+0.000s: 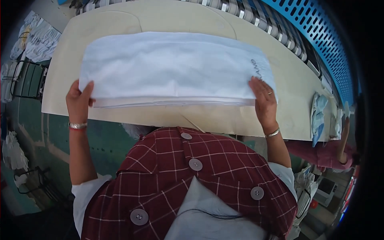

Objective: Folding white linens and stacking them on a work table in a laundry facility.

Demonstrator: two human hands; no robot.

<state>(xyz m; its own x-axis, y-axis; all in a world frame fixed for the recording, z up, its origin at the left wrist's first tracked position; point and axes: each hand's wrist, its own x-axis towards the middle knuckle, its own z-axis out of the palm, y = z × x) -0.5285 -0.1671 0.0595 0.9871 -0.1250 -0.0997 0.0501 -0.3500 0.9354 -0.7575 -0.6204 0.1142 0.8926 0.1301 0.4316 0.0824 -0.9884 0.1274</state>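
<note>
- Here's the long folded white cloth (172, 66), flat on the smooth cream-coloured table (60, 90), set crosswise, layered folds showing along the near edge.
- Small dark mark (256, 70) on the cloth's surface, twd the R end.
- On the L, the bare left hand (81, 98) is at the near L corner: thumb on top, other fingers round the edge, nearly closed, cloth btwn.
- On the R, the bare right hand (264, 96) is at the near R corner, fingers close tog. & a bit bent over the top; can't tell if it's gripping or just resting.
- Wrists: silver-and-red bands (77, 125) on the L, a silver bracelet (272, 133) on the R, plus a ring (269, 93) on a R finger.
- Close in, the maroon garment w/ white checks (218, 150) & big grey buttons (195, 164).
- Far side: grey roller row (256, 19) along the table, blue perforated plastic panel (316, 38) upper R.
- R end: crumpled pale-blue cloth (319, 114) at the table edge; another person in a dull-red top (324, 154) beyond.
- Far L: white cloth pile (42, 38) & black wire rack (30, 80), green floor (100, 138) below.
</note>
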